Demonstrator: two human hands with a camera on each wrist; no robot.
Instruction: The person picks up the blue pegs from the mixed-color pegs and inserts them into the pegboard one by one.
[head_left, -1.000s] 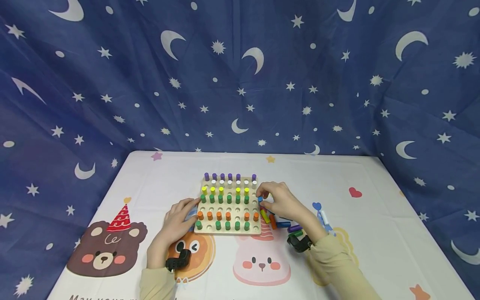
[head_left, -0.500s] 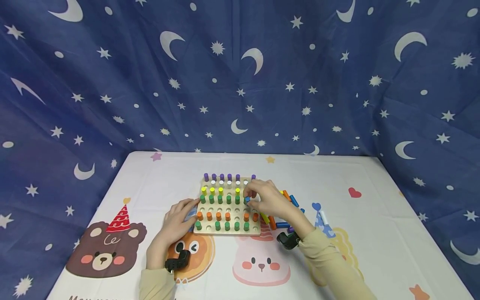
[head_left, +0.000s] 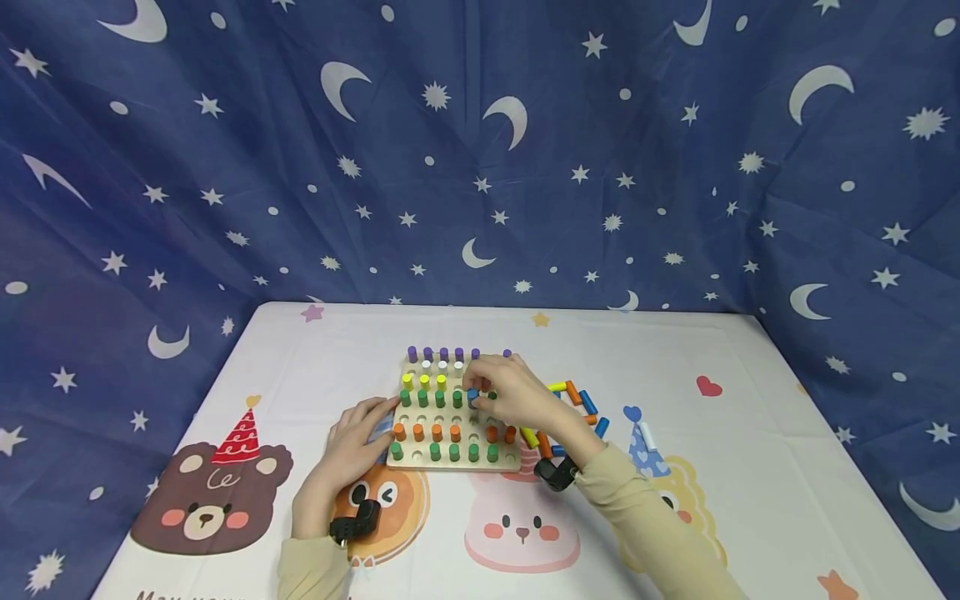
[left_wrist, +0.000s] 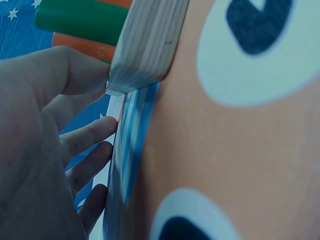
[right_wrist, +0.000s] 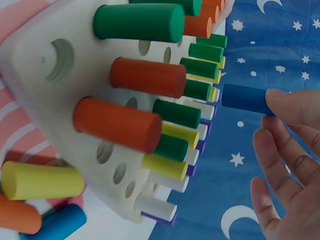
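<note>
A wooden pegboard holds rows of purple, white, yellow, green and orange pegs, with more green ones in the front row. My left hand rests against its left edge, fingers extended; in the left wrist view the thumb and fingers touch the board's side. My right hand is over the board's right half, pinching a blue peg between thumb and fingertips. In the right wrist view that blue peg is held clear of the board, beyond the green pegs.
Loose yellow, orange and blue pegs lie right of the board, among them a blue peg and a yellow peg. A white peg lies farther right. Behind the white table cover hangs a blue curtain.
My right hand has moved left from the board's right edge to over the board, carrying the blue peg. The left hand has stayed in place.
</note>
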